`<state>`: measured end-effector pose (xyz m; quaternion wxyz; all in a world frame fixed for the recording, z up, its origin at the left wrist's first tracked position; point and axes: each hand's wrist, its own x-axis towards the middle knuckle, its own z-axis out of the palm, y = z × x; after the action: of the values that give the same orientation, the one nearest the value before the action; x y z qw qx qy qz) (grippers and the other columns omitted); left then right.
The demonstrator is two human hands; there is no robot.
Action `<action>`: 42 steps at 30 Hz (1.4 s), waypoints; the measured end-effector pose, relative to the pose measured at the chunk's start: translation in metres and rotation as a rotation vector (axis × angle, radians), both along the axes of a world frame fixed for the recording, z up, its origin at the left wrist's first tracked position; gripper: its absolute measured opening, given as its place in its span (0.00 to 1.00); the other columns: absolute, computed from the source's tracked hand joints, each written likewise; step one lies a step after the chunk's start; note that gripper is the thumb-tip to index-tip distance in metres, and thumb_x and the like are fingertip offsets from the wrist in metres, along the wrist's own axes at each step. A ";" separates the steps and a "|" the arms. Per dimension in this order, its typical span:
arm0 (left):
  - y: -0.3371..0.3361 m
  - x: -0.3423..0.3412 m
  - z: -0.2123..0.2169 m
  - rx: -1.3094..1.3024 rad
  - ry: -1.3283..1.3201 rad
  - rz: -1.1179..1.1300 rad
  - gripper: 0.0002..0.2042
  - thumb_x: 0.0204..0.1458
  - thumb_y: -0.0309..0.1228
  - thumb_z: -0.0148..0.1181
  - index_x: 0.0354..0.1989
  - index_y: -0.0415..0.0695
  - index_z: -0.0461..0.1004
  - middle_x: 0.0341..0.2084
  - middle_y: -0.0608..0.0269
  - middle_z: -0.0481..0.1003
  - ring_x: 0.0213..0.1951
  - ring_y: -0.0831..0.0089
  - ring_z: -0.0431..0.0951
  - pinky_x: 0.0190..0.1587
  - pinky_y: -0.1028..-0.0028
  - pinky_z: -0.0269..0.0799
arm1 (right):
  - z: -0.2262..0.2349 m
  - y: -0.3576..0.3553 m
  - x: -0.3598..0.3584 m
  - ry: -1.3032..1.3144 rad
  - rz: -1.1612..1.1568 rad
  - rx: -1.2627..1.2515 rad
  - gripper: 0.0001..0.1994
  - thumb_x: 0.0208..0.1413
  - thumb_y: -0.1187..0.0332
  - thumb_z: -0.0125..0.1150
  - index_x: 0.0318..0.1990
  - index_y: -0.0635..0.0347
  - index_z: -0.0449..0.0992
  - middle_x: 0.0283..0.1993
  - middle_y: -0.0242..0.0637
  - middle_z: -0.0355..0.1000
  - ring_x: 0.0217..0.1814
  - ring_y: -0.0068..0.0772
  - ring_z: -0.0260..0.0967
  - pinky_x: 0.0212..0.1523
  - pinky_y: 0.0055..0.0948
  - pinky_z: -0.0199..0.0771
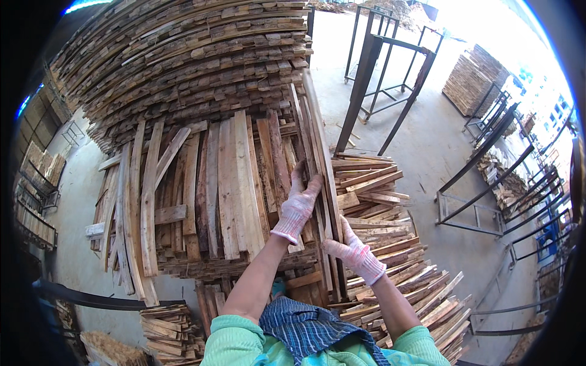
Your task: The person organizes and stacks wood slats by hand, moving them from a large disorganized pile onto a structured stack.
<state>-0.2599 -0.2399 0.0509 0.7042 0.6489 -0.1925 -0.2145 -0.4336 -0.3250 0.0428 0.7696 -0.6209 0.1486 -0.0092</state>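
A workshop with a smooth grey concrete floor [421, 177], littered with scraps at 2 o'clock, opens onto glaring daylight from 12 to 2 o'clock. Its largest load is a tall stack of sawn timber [195, 67] at 11 o'clock, its board ends rough and brown, layer on layer. Below it, at 9 o'clock, loose planks [229, 189] lie across a lower pile, most pointing toward the person, a few slanting over the others. From 3 to 5 o'clock spreads a heap of thin sticks [427, 293], their ends fanned toward the right. Black metal frames [358, 91] stand at 1 o'clock, with more at 3 o'clock; a squared wood stack [476, 79] sits farther off at 2 o'clock, and a small stick pile [168, 332] at 7 o'clock. At 6 o'clock are a striped blue apron [308, 326] and green sleeves [235, 341]. Just right of centre, narrow boards [330, 201] stand on edge, running from 12 toward 5 o'clock. The gloved right hand [354, 251] holds them between thumb and fingers; the gloved left hand [298, 206] rests bent fingers on their left side, though whether it closes around them I cannot tell.
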 end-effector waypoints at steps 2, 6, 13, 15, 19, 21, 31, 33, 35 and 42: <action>-0.004 0.008 -0.019 -0.037 -0.072 0.020 0.42 0.59 0.31 0.66 0.76 0.45 0.43 0.66 0.46 0.62 0.68 0.66 0.62 0.67 0.69 0.64 | 0.001 -0.001 0.005 0.001 0.016 0.011 0.44 0.61 0.62 0.67 0.77 0.58 0.44 0.65 0.37 0.63 0.65 0.28 0.61 0.68 0.29 0.61; -0.002 0.009 -0.009 -0.054 -0.034 0.077 0.44 0.57 0.27 0.68 0.75 0.41 0.42 0.69 0.47 0.57 0.68 0.63 0.60 0.68 0.70 0.63 | 0.006 -0.006 0.010 -0.011 -0.034 0.115 0.40 0.61 0.64 0.67 0.76 0.58 0.49 0.62 0.33 0.66 0.60 0.25 0.63 0.64 0.27 0.65; 0.030 0.036 -0.009 0.525 -0.556 0.220 0.39 0.56 0.30 0.66 0.72 0.36 0.49 0.63 0.38 0.64 0.64 0.45 0.66 0.69 0.60 0.62 | 0.007 -0.039 0.045 -0.181 -0.082 -0.060 0.50 0.54 0.74 0.71 0.78 0.54 0.42 0.61 0.37 0.68 0.57 0.29 0.68 0.58 0.29 0.73; 0.016 0.036 0.014 1.131 -0.435 0.093 0.40 0.55 0.38 0.68 0.71 0.38 0.52 0.59 0.39 0.68 0.60 0.43 0.70 0.64 0.55 0.68 | 0.006 -0.035 0.067 -0.095 -0.124 0.012 0.50 0.53 0.75 0.71 0.78 0.53 0.42 0.62 0.37 0.67 0.57 0.29 0.68 0.58 0.29 0.73; 0.000 0.048 -0.035 1.328 -0.701 0.106 0.38 0.52 0.41 0.69 0.71 0.50 0.56 0.58 0.40 0.67 0.59 0.43 0.71 0.55 0.53 0.75 | -0.043 -0.040 0.096 -0.038 -0.177 0.015 0.50 0.51 0.72 0.73 0.78 0.54 0.45 0.62 0.36 0.68 0.56 0.30 0.68 0.60 0.31 0.71; 0.003 0.050 -0.024 1.280 -0.574 0.084 0.37 0.53 0.39 0.68 0.70 0.52 0.57 0.60 0.42 0.65 0.62 0.43 0.68 0.57 0.52 0.74 | -0.038 -0.038 0.098 0.038 -0.152 0.110 0.49 0.51 0.70 0.74 0.77 0.55 0.47 0.63 0.39 0.68 0.59 0.32 0.68 0.64 0.33 0.67; 0.007 0.010 -0.003 1.023 -0.300 0.162 0.31 0.56 0.35 0.63 0.67 0.49 0.57 0.59 0.36 0.63 0.60 0.38 0.68 0.56 0.48 0.74 | -0.040 -0.066 0.087 0.019 -0.108 0.126 0.37 0.56 0.64 0.70 0.71 0.59 0.59 0.54 0.31 0.72 0.53 0.25 0.71 0.60 0.27 0.68; 0.008 0.008 -0.011 0.997 -0.346 0.180 0.34 0.56 0.34 0.63 0.70 0.50 0.55 0.60 0.35 0.63 0.60 0.38 0.68 0.58 0.49 0.73 | -0.032 -0.062 0.083 0.025 -0.113 0.207 0.37 0.54 0.65 0.70 0.71 0.59 0.59 0.52 0.32 0.73 0.50 0.25 0.72 0.54 0.27 0.73; 0.006 0.011 -0.012 0.968 -0.377 0.167 0.35 0.56 0.34 0.64 0.71 0.50 0.54 0.60 0.35 0.63 0.60 0.38 0.68 0.58 0.49 0.73 | -0.018 -0.060 0.076 0.063 -0.102 0.296 0.40 0.54 0.66 0.71 0.72 0.59 0.57 0.54 0.33 0.72 0.48 0.27 0.72 0.54 0.28 0.75; -0.015 0.023 -0.014 0.956 -0.352 0.256 0.32 0.58 0.36 0.61 0.71 0.50 0.56 0.58 0.37 0.66 0.59 0.41 0.70 0.60 0.51 0.70 | -0.033 -0.076 0.094 0.209 -0.088 -0.234 0.31 0.55 0.65 0.64 0.67 0.64 0.67 0.58 0.42 0.74 0.58 0.33 0.71 0.60 0.29 0.69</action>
<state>-0.2366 -0.2546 0.0367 0.3069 0.9424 -0.1075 -0.0782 -0.3394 -0.4012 0.0098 0.6711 -0.6969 0.2527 0.0043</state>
